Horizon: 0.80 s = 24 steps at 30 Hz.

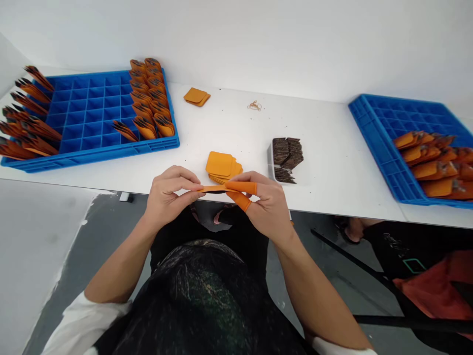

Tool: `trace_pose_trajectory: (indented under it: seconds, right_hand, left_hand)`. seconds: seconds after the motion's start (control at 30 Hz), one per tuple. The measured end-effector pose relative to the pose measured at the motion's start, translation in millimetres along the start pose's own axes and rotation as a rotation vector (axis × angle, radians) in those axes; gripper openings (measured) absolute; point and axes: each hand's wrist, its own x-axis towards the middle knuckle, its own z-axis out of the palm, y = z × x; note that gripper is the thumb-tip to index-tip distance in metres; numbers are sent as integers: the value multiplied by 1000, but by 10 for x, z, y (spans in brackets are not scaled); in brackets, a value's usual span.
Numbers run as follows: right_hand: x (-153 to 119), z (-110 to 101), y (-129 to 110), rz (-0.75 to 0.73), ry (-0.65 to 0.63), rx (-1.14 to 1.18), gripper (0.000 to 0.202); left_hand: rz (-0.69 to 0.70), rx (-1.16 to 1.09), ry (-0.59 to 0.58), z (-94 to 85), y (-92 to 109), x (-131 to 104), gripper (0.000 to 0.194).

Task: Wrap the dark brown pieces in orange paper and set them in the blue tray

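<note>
Over the table's front edge, a small orange pouch (213, 189) is stretched between my two hands, seen edge-on with a dark gap along its near side. My left hand (170, 191) pinches its left end between thumb and fingers. At its right end my right hand (264, 202) grips it, with orange finger cots on the thumb and index finger. Just behind the pouch lies a fanned stack of flat orange pouches (220, 164) with rounded corners. A white box (271, 162) to the right holds rows of thin dark brown pieces (287, 153).
On the left stands a blue divided crate (92, 148), with bundles of orange pouches in its side compartments. Another blue crate (377, 148) with filled orange pouches is at the right. Farther back lie two orange pouches (195, 95) and some rubber bands (254, 105). A person (406, 266) sits at lower right.
</note>
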Motion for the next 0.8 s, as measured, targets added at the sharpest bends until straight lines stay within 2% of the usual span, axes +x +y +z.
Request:
trace_pose_trajectory:
  seconds: [0.33, 0.43, 0.67, 0.73, 0.8]
  right_hand:
    - [89, 16, -8, -201, 28, -71, 17]
    - [79, 39, 21, -233, 18, -103, 17]
    - [44, 251, 64, -245, 12, -155, 16]
    - [59, 331, 51, -253, 9, -143, 14]
    - [78, 371, 63, -251, 12, -135, 12]
  left_hand:
    - [60, 62, -14, -116, 46, 59, 3]
    - [131, 117, -51, -135, 69, 65, 6]
    - [258, 372, -71, -176, 75, -12, 5]
    - [258, 409, -103, -274, 70, -24, 4]
    - [240, 430, -123, -495, 54, -13, 4]
